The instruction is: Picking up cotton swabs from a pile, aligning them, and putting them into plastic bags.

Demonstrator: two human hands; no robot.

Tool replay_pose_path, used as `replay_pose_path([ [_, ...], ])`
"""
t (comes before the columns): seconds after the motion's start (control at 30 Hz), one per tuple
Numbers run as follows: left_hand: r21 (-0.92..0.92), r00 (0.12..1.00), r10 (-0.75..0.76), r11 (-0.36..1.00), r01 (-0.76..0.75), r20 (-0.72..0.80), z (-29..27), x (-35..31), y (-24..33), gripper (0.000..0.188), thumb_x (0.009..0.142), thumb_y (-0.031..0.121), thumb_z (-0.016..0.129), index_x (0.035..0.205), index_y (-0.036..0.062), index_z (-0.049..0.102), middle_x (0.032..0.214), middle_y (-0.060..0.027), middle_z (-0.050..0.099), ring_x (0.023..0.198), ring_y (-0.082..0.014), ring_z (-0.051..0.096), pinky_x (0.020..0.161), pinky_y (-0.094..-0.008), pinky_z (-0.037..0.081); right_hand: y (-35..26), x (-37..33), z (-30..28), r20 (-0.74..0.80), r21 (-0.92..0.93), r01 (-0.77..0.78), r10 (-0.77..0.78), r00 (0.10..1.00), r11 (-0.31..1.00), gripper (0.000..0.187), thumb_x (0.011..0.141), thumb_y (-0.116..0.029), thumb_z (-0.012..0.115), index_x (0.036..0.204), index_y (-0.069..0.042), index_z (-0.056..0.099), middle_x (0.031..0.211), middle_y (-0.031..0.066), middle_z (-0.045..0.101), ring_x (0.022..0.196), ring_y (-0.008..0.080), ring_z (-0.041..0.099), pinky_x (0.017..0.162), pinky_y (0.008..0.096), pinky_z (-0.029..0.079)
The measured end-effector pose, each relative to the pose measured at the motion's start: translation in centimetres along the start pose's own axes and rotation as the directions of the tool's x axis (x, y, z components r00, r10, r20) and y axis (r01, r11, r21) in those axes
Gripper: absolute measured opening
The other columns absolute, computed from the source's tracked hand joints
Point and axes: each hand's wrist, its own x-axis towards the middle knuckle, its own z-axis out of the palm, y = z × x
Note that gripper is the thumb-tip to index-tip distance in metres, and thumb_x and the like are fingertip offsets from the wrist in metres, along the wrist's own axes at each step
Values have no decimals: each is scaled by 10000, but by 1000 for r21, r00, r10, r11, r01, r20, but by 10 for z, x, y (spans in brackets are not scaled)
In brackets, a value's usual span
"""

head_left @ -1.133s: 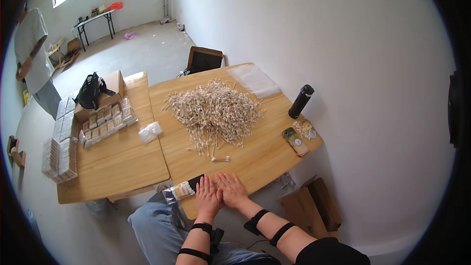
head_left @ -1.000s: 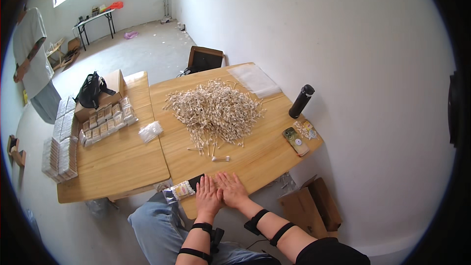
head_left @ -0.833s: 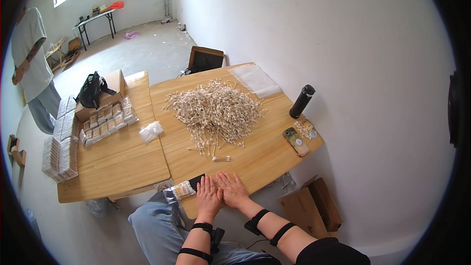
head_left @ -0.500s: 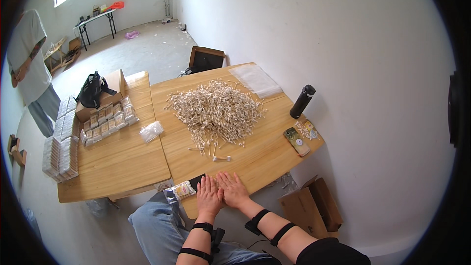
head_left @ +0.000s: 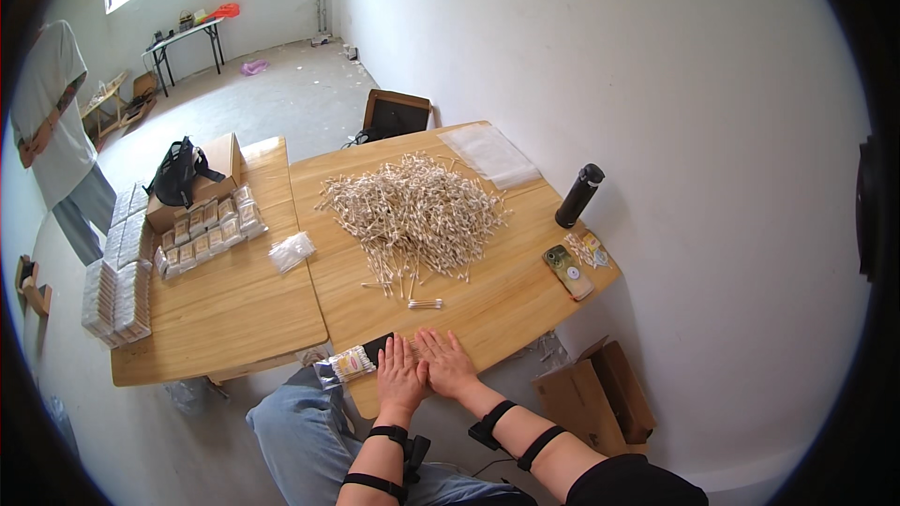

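Observation:
Both my hands lie flat near the front edge of the wooden table, side by side and touching. My left hand (head_left: 401, 379) has its fingers stretched out beside a black flat piece (head_left: 378, 347), partly under the fingers. Left of it lies a clear packet of cotton swabs (head_left: 352, 364). My right hand (head_left: 445, 363) rests with straight fingers pointing away; anything under the palms is hidden. Just beyond the hands sits a small row of cotton swabs (head_left: 426, 304). Farther off spreads a big heap of loose cotton swabs (head_left: 417, 215).
Clear plastic bags (head_left: 292, 251) lie left of the heap. Packed swab packets (head_left: 214, 236) and a cardboard box (head_left: 225, 164) stand at the left. On the right are a black bottle (head_left: 579, 197) and a phone (head_left: 568, 272). A person (head_left: 58, 122) stands at far left.

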Motion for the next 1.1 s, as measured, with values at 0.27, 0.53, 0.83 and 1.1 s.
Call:
replay_pose_path([
  [0.27,-1,1000,0,1000,0,4,-2,0,1,676,1003,463,359,1459,-37,375,1566,-206,292,1480,-323,219,1209,-457,139,-1,0,-3,18,13,-4,4,1000,1000,617,945,-299,436,1506,-61,343,1551,118,369,1450,248,314,1183,513,180],
  [0.53,-11,1000,0,1000,0,-10,-1,0,0,682,1004,472,352,1458,-36,377,1566,-207,292,1478,-327,222,1208,-461,137,0,0,0,37,-13,-5,5,999,1000,632,947,-314,430,1517,-64,322,1559,115,356,1458,248,299,1190,505,167],
  [0.83,-12,1000,-2,1000,2,5,0,1,0,686,1004,473,347,1468,-33,360,1571,-205,282,1482,-325,211,1210,-459,124,1,0,-2,48,-21,-9,10,999,1000,632,949,-315,425,1522,-69,314,1563,109,352,1461,244,293,1194,497,159],
  [1.1,-13,1000,-3,1000,2,-21,2,-3,-3,698,996,480,361,1468,-34,356,1566,-210,289,1474,-328,234,1206,-465,143,8,3,10,38,38,21,-23,999,999,619,950,-294,445,1512,-61,327,1556,147,347,1457,282,297,1189,507,172],
])
